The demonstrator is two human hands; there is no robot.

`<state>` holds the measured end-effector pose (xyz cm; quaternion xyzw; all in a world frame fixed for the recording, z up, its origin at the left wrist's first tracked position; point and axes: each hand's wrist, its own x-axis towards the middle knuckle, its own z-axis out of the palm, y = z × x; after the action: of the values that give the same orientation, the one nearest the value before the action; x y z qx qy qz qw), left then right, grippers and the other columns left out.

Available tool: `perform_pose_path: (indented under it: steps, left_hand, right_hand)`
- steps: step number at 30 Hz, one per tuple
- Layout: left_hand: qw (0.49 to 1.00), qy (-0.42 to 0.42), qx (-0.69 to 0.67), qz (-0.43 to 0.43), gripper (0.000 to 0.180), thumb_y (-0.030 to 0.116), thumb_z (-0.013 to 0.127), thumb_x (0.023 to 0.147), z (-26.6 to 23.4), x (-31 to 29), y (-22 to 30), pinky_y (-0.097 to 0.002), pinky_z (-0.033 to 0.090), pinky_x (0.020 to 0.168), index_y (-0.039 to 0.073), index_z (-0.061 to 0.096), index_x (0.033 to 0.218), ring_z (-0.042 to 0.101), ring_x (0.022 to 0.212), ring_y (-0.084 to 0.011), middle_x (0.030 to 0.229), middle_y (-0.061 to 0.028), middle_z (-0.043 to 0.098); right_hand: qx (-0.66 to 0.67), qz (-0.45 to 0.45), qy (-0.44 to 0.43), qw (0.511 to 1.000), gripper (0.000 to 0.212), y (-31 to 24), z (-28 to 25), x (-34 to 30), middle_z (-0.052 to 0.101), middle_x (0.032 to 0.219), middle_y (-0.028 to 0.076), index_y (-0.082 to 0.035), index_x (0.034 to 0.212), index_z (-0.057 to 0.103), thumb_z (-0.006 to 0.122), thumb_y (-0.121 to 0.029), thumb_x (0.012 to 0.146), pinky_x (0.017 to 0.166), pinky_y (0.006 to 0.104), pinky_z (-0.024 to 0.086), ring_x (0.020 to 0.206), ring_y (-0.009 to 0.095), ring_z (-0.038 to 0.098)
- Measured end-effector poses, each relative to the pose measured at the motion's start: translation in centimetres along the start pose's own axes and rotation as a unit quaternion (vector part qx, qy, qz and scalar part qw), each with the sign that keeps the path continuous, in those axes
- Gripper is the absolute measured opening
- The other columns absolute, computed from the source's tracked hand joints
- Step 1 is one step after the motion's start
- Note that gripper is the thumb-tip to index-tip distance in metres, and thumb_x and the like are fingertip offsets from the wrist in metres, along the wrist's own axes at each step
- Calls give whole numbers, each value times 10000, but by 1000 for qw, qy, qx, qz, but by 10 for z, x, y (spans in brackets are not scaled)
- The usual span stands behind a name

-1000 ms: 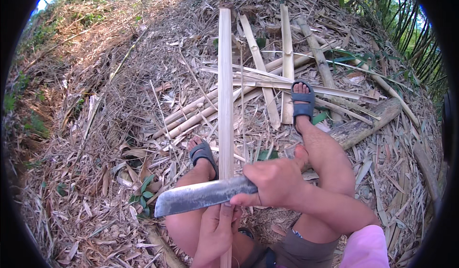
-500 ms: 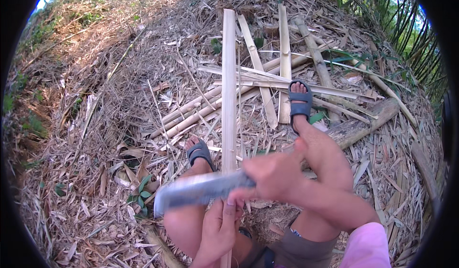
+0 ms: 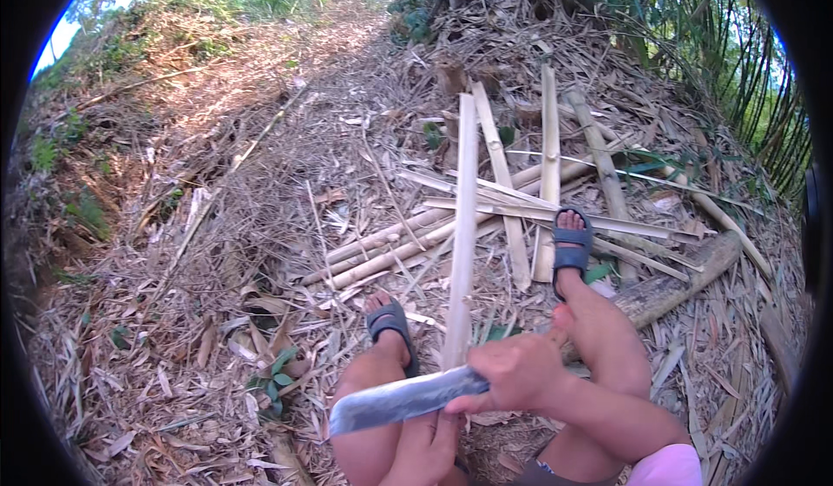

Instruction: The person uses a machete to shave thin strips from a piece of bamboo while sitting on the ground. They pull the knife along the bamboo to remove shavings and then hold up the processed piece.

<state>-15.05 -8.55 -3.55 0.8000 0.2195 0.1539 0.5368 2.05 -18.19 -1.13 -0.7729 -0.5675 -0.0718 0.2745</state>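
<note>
In my right hand (image 3: pixel 522 370) is the handle of a machete (image 3: pixel 401 405), closed in my fingers. Its wide grey blade points left and crosses over a long, pale split bamboo strip (image 3: pixel 464 217). Low in the view, my left hand (image 3: pixel 425 453) grips the strip's near part just under the blade; some of its fingertips are hidden there. The strip runs away from me between my sandalled feet, its far end over other bamboo pieces. Whether the blade's edge touches the bamboo, I cannot tell.
Several split bamboo pieces (image 3: pixel 549 139) and round poles (image 3: pixel 390 259) lie crossed beyond my feet. A thick log (image 3: pixel 685 279) rests beside my right leg. Dry leaves cover the sloping ground, with a small green plant (image 3: pixel 276 384) at left and bamboo stems (image 3: pixel 764 108) at far right.
The view has tilted up, so the scene sits lower and farther right. The machete blade, blurred before, is sharper and slightly closer to me. Both hands keep their holds.
</note>
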Motion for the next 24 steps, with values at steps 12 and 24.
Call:
perform_pose_path:
  steps: [12, 24]
  left_hand:
    - [995, -19, -78, -57, 296, 291, 422, 1059, -2, 10, 14, -240, 392, 483, 41, 566, 994, 470, 555, -64, 679, 6, 518]
    - [959, -50, -196, -198, 251, 279, 410, 1063, -8, -8, 24, -199, 284, 447, 78, 554, 1021, 340, 512, -29, 675, 60, 412]
  right_hand:
    - [6, -1, 10, 1000, 672, 8, -1, 1, 553, 552, 64, -84, 636, 537, 586, -740, 776, 465, 382, 478, 480, 255, 603]
    - [35, 308, -173, 935, 595, 41, -22, 40, 677, 748, 76, -88, 762, 609, 575, -678, 829, 537, 407, 503, 649, 286, 672]
